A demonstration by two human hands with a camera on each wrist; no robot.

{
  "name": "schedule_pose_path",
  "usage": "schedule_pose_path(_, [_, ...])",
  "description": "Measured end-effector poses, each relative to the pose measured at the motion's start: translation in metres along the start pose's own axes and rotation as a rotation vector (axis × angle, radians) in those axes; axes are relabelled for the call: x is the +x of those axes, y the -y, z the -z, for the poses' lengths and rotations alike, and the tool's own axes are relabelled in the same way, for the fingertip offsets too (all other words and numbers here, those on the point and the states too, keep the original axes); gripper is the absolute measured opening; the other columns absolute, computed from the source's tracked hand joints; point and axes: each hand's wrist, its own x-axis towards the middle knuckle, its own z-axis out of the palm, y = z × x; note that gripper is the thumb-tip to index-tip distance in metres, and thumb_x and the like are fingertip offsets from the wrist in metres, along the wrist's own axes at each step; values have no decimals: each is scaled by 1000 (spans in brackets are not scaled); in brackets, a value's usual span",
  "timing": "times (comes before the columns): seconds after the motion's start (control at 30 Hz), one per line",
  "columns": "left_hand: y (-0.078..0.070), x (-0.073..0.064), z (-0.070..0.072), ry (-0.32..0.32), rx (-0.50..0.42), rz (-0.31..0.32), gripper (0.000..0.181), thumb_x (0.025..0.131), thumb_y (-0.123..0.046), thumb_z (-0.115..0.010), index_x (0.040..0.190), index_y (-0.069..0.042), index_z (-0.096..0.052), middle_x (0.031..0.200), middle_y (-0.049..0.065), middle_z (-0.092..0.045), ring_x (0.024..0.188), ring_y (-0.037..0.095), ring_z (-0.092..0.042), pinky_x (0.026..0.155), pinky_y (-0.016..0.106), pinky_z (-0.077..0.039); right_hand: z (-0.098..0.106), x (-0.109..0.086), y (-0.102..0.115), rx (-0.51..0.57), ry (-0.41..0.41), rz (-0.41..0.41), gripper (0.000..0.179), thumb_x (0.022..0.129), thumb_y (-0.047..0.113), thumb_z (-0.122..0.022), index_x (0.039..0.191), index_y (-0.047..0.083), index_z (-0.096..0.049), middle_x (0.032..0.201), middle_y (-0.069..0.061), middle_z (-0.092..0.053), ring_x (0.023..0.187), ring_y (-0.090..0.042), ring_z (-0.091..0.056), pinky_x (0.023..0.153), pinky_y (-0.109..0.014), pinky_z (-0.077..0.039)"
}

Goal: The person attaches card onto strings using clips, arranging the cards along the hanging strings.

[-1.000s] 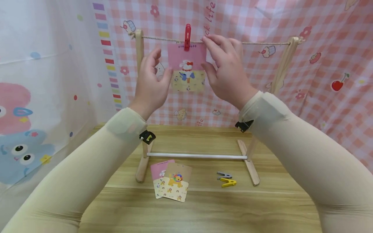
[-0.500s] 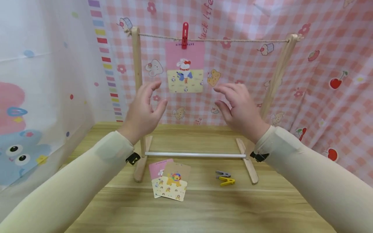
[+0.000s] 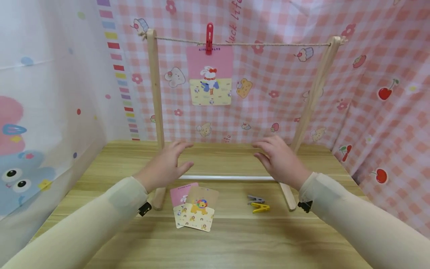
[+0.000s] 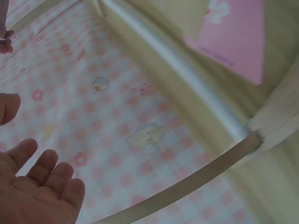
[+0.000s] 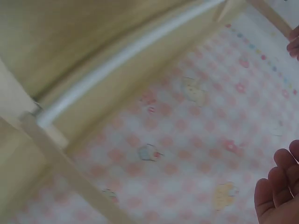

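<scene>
- Landmark here: the slim white round crossbar (image 3: pixel 228 178) set low across a light wooden stand (image 3: pixel 155 86) on the wood-grain bench (image 3: pixel 228 239).
- Left hand (image 3: pixel 163 167): nothing in it, fingers relaxed and thumb apart, up in the air by the crossbar's left end.
- Right hand (image 3: pixel 283 161): same deal, empty with fingers loosely bent, by the crossbar's right end.
- High above the crossbar, left of its middle, a pink and pale-yellow card with a white bunny (image 3: pixel 210 76) hangs from a thin twine line (image 3: pixel 268 44), pinched by one red plastic clothespin (image 3: pixel 209 37).
- In front of the crossbar's left half, a tan and cream card with a lion (image 3: pixel 198 213) lies partly over another pink and cream card (image 3: pixel 178 200).
- In front of the crossbar's right half: a grey clothespin (image 3: pixel 256 199) with a yellow clothespin (image 3: pixel 261 207) right beside it, can't tell if they touch.
</scene>
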Motion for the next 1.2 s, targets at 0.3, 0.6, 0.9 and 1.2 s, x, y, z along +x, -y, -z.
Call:
schedule_pose_path(0.3, [12,-12,-28,155,-2,73,69,101,-38,-71,158,-9,-44,163,15,-44,147,42,-47,119,60,-42,-21,-34,-13,4,153,-96,27,100,14,-73,124,3,-73,123,-13,-74,115,-34,-64,99,-52,-55])
schedule_pose_path(0.6, [20,-26,-56,359,35,88,74,99,-48,-72,159,-13,-45,165,14,-42,138,38,-57,114,58,-48,-42,-66,-22,9,326,-108,29,96,20,-78,122,8,-76,120,-10,-75,117,-35,-69,105,-55,-54])
schedule_pose_path(0.9, [23,-34,-76,461,41,110,81,90,-46,-82,155,-10,-50,161,10,-50,132,30,-62,117,51,-47,-52,-84,-24,29,520,-101,49,92,34,-81,131,6,-73,124,-9,-75,117,-32,-67,104,-55,-53])
schedule_pose_path(1.2, [16,-36,-82,474,85,126,78,85,-41,-88,149,-9,-57,164,12,-46,147,36,-50,122,54,-40,-61,-89,-23,63,558,-90,34,88,34,-85,114,14,-77,107,4,-75,101,-18,-68,93,-42,-58])
